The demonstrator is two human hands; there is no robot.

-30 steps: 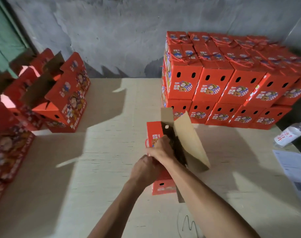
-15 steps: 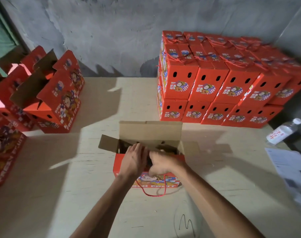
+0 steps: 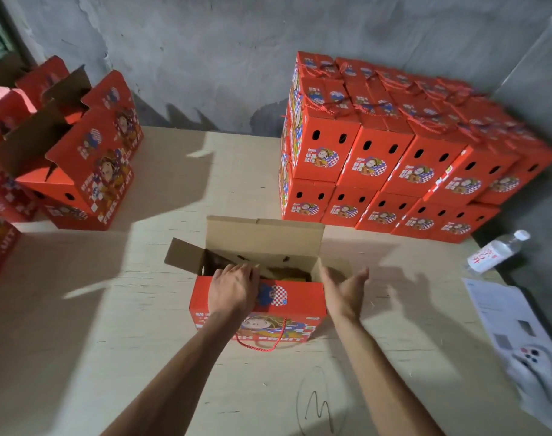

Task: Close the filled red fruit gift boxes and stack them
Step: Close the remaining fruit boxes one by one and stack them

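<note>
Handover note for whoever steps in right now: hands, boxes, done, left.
Left hand: fingers hooked over the near wall of the open box, reaching inside; not clearly gripping.
Right hand: open, palm turned toward the box's right end, beside the right side flap, contact unclear.
Open box: centre of the table, all flaps up, rear flap upright, red cord handle hanging at the front.
Done: closed stack, two layers high, far right by the wall.
Left: fold the flaps shut, add this box to the stack, then the open boxes on the left.

Glossy red printed cardboard box (image 3: 258, 305), raw brown inside; matt plywood table (image 3: 111, 325).
</note>
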